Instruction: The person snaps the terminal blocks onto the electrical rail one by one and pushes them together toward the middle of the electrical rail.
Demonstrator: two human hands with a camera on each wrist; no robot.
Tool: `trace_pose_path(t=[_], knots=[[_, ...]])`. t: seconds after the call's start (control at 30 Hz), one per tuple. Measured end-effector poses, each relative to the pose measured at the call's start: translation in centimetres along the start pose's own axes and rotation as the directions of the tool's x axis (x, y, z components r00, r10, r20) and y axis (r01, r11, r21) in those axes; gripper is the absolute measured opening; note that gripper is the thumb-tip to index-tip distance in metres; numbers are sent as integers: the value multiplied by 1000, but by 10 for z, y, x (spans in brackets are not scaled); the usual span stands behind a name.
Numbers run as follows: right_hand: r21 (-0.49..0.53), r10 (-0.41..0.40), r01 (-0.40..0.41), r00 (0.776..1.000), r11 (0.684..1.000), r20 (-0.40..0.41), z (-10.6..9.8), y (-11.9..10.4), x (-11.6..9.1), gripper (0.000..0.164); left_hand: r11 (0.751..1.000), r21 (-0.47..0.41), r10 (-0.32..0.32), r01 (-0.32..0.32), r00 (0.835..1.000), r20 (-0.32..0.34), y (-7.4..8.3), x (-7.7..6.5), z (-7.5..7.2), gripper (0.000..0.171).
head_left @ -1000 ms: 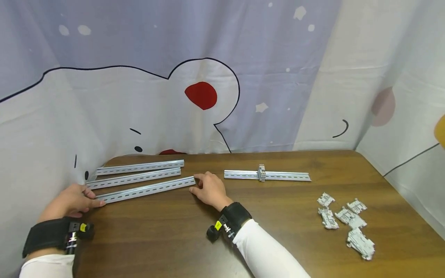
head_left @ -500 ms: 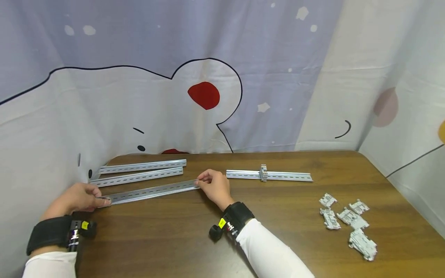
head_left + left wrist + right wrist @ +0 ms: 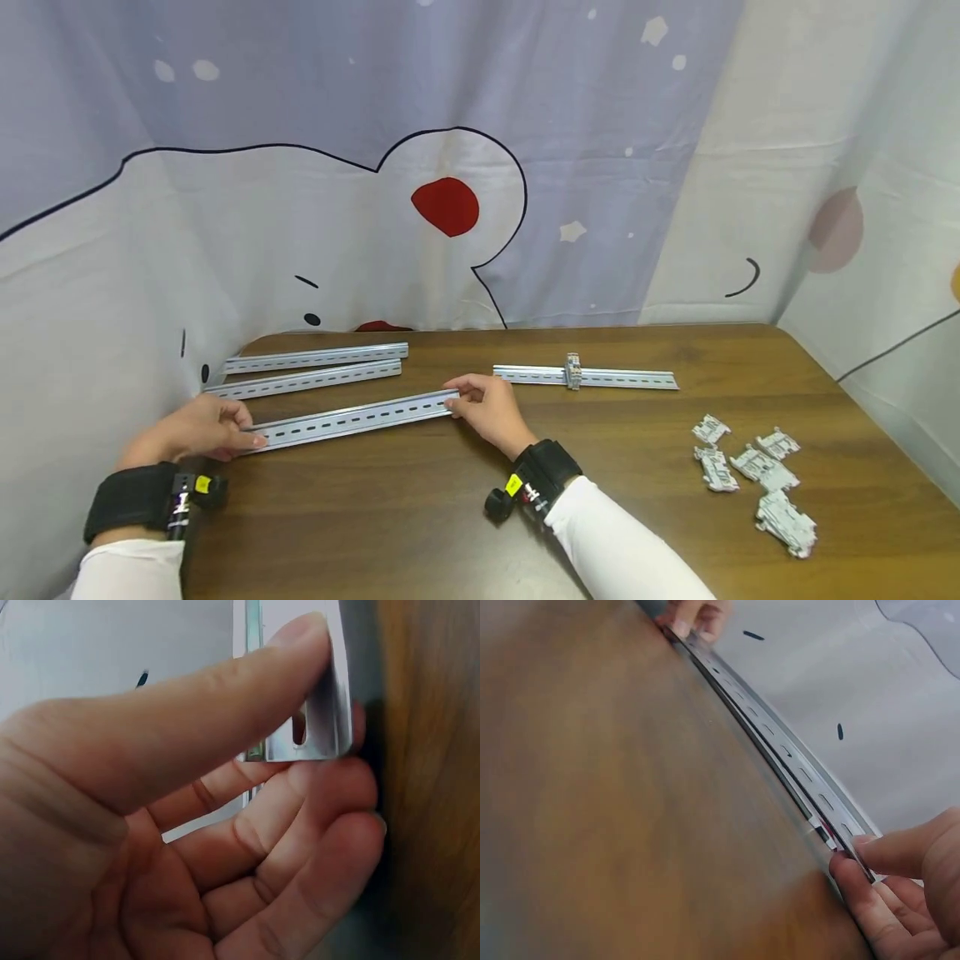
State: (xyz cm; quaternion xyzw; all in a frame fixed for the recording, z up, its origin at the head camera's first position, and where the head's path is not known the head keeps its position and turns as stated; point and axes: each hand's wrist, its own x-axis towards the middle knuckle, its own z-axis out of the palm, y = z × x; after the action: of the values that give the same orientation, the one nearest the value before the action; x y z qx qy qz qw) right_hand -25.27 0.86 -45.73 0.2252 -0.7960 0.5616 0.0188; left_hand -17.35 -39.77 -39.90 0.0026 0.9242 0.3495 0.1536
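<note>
A slotted metal DIN rail (image 3: 352, 419) is held by both hands, one at each end, slightly tilted over the table. My left hand (image 3: 201, 429) pinches its left end; in the left wrist view the thumb (image 3: 225, 694) presses on the slotted face and the fingers curl behind. At the other end my right hand (image 3: 491, 410) grips the rail between thumb and fingers, as the right wrist view shows with the rail (image 3: 787, 754) running away to the left hand. Behind it lie two more DIN rails, one farther back (image 3: 315, 358) and one nearer (image 3: 307, 380).
Right of the hands, another DIN rail (image 3: 630, 379) lies at the back with grey terminal blocks (image 3: 573, 372) clipped on it. Several loose terminal blocks (image 3: 783, 521) lie on the right of the wooden table (image 3: 390, 517). A printed curtain (image 3: 337, 233) hangs behind and at the sides.
Both hands took hold of the front rail's ends and lifted it, its face turning. The rail has since shifted right and toward the viewer, away from the other two.
</note>
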Motion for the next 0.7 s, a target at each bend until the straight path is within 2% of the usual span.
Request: trace_pose_path(t=[0.07,0.23,0.33,0.47,0.57,0.7], knots=[[-34,-2,2,1000,999,1,-9,0,-9,21,999,15,36,-36,999,-1,8,1,8,32],[-13,35,-35,999,999,-23,-38,-14,-41,20,995,9,104,-104,994,-14,32,6,33,32],[15,65,-65,997,998,-33,-61,-11,-62,21,992,-6,126,-126,992,-10,48,10,48,33],[55,111,-109,993,993,-36,-94,11,-83,22,991,-17,130,-130,991,-7,75,14,71,31],[68,147,-143,988,987,-52,-119,14,-100,23,989,-20,145,-145,989,-14,94,16,89,31],[32,178,-176,977,984,-113,-147,16,-118,24,965,50,258,-256,966,-19,116,18,111,30]])
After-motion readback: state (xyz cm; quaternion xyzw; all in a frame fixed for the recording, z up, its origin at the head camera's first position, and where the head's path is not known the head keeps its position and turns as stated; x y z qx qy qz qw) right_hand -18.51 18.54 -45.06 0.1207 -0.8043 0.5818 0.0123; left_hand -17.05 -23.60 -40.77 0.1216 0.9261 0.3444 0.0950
